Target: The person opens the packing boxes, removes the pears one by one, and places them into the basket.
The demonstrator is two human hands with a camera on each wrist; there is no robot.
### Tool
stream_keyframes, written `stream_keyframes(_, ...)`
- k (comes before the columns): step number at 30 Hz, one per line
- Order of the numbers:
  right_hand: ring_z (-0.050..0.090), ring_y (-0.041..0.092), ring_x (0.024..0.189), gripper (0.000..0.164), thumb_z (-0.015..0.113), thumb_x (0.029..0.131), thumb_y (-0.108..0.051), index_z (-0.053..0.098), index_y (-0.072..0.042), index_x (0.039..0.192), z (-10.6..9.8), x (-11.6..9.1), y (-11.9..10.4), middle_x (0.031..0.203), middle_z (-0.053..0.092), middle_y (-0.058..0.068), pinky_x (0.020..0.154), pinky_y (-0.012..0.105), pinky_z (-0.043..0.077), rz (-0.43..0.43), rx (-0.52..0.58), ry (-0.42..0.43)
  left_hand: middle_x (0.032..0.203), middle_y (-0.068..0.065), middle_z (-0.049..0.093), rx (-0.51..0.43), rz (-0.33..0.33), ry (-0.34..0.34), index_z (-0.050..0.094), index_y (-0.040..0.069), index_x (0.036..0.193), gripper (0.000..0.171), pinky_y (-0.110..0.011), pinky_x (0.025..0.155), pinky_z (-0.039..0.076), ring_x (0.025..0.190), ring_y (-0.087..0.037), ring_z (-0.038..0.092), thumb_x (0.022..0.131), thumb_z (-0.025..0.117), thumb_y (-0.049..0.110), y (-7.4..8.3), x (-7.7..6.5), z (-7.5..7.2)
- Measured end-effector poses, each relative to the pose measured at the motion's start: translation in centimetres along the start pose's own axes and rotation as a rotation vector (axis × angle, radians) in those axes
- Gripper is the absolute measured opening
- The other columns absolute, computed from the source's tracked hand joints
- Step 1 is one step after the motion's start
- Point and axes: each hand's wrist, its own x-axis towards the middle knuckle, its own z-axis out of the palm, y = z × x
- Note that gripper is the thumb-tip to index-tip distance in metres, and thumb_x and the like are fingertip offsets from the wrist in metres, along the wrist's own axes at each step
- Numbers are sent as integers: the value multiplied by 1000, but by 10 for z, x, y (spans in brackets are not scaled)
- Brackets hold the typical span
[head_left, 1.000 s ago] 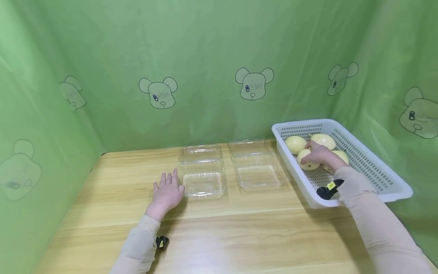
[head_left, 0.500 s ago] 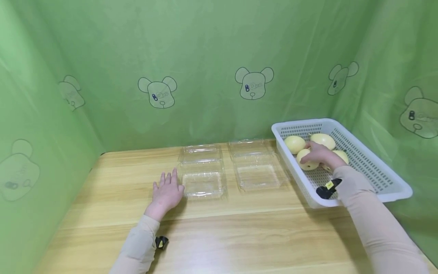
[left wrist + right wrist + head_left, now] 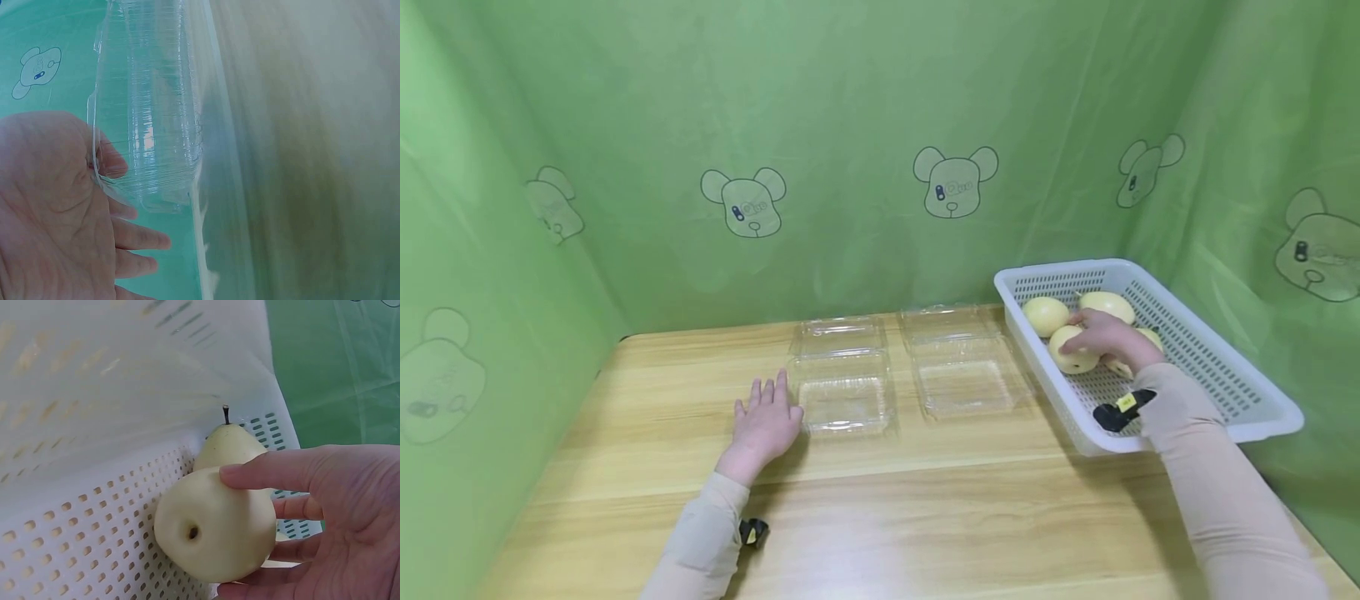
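My right hand is inside the white plastic basket at the right. It grips a pale yellow pear, thumb across the top and fingers round the far side in the right wrist view. Behind that pear sits another pear with its stem up. My left hand lies with fingers spread at the left side of a clear plastic clamshell box. In the left wrist view, the thumb is by the rim of the box; whether it touches cannot be told.
A second clear clamshell box stands with its lid folded back, between the first box and the basket. Several pears share the basket, one near its left wall. Green curtains enclose the wooden table at the back and sides.
Almost nothing differs. The right wrist and forearm have shifted very slightly while the hand stays on the pear; the left hand keeps its place beside the box.
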Motion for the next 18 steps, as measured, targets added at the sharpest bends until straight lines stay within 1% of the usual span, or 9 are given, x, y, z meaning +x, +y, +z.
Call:
stream_keyframes(4,41,54,125,85,67,87,-22,17,13,146,-3,-5,-4,147,22,40,88,55,52,9,17,8,160,-24,19,7,2,-3,7,4,157,70,-69,118,7,150,-44,8,100,32,37,0,0,-1)
stream_keyframes(10,41,53,124,82,66,87,-22,19,14,144,-5,-9,-7,147,21,40,90,54,52,10,27,13,160,-24,19,6,4,-5,7,4,157,70,-69,118,7,150,-44,7,100,32,37,-1,0,-1)
stream_keyframes(13,45,51,121,80,66,87,-21,20,14,143,-5,-9,-6,144,24,40,88,51,54,6,36,14,160,-24,19,8,5,-5,7,4,157,69,-69,118,8,150,-44,7,101,32,37,-1,0,0)
stream_keyframes(16,50,45,115,77,66,87,-21,23,13,142,-5,-9,-5,141,29,39,85,48,55,-2,37,28,160,-24,19,11,6,-6,7,4,157,69,-69,118,8,150,-44,8,101,32,37,-1,0,0)
stream_keyframes(18,51,43,112,76,66,87,-21,24,13,142,-6,-9,-3,139,31,38,85,49,55,-5,35,36,160,-24,19,13,6,-6,6,4,157,69,-69,118,8,150,-44,8,101,31,37,-1,0,0)
